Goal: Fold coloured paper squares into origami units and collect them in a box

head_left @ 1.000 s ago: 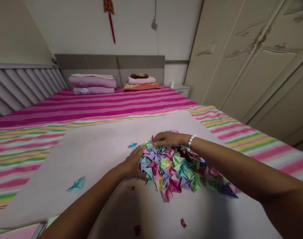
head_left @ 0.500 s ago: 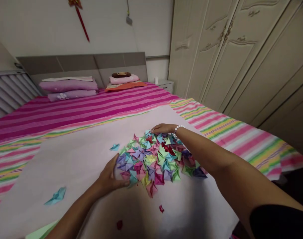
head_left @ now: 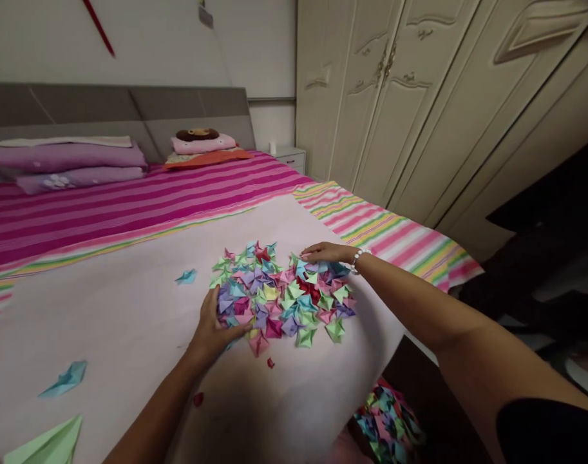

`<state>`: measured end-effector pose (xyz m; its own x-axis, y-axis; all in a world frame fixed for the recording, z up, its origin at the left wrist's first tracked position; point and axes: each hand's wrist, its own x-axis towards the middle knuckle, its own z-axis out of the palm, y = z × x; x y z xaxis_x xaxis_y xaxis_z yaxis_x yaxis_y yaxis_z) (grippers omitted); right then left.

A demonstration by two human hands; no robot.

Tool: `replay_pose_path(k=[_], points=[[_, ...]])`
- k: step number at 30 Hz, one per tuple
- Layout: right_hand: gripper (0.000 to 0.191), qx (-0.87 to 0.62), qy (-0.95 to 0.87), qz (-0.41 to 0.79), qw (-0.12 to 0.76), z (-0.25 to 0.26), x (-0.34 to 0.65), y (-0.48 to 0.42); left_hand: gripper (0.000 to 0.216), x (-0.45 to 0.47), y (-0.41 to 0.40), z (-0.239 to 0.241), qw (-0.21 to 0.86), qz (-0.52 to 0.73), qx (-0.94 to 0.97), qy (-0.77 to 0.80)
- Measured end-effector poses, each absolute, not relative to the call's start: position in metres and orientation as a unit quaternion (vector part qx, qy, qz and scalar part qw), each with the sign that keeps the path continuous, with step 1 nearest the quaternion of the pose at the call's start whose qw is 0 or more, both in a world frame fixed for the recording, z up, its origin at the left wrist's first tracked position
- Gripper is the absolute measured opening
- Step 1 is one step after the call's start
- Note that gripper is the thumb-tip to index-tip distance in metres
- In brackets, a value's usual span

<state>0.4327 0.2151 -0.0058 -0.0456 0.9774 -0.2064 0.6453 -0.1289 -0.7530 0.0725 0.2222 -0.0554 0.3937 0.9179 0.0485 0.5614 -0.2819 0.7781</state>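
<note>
A loose heap of small boat-like origami pieces [head_left: 279, 296] in green, blue, purple, pink, yellow and red lies on a large pale sheet [head_left: 129, 309]. At the heap's left edge rests my left hand [head_left: 219, 325], thumb and fingers spread around the outer pieces. My right hand [head_left: 327, 252] lies with outstretched fingers over the far right edge, a white bead bracelet on its wrist; pieces under its palm are hidden. A blue origami piece [head_left: 186, 276] sits apart to the left, and another blue piece [head_left: 64, 379] lies nearer to me.
Small red scraps [head_left: 198, 399] lie in front of the heap. A green folded paper [head_left: 47, 441] is at the lower left. Below the sheet's right edge, more colourful origami [head_left: 390, 419] shows. Folded purple bedding [head_left: 76, 158] sits by the headboard; a wardrobe [head_left: 361, 96] stands right.
My view has swung to the right. The pieces on the right are drawn in closer to the heap, a gap has opened at its far side, and origami below the sheet's edge has come into view.
</note>
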Motion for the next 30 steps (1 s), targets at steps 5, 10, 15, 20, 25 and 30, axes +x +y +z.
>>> replay_pose_path(k=[5, 10, 15, 20, 25, 30], points=[[0.058, -0.67, -0.599, 0.365, 0.242, -0.011, 0.438, 0.185, 0.113, 0.076, 0.195, -0.06, 0.305, 0.258, 0.774, 0.491], [0.051, -0.669, -0.593, 0.368, 0.257, -0.013, 0.438, 0.158, 0.115, 0.093, 0.172, -0.067, 0.261, 0.293, 0.785, 0.479], [0.054, -0.673, -0.599, 0.344, 0.265, -0.016, 0.438, 0.135, 0.114, 0.116, 0.147, -0.078, 0.234, 0.316, 0.808, 0.44], [0.05, -0.666, -0.615, 0.322, 0.274, -0.021, 0.44, 0.117, 0.112, 0.145, 0.122, -0.083, 0.194, 0.327, 0.814, 0.438], [0.05, -0.656, -0.623, 0.311, 0.291, -0.025, 0.441, 0.1, 0.107, 0.17, 0.092, -0.089, 0.197, 0.328, 0.819, 0.429], [0.052, -0.644, -0.633, 0.296, 0.312, -0.028, 0.444, 0.076, 0.104, 0.196, 0.057, -0.101, 0.228, 0.337, 0.827, 0.388]])
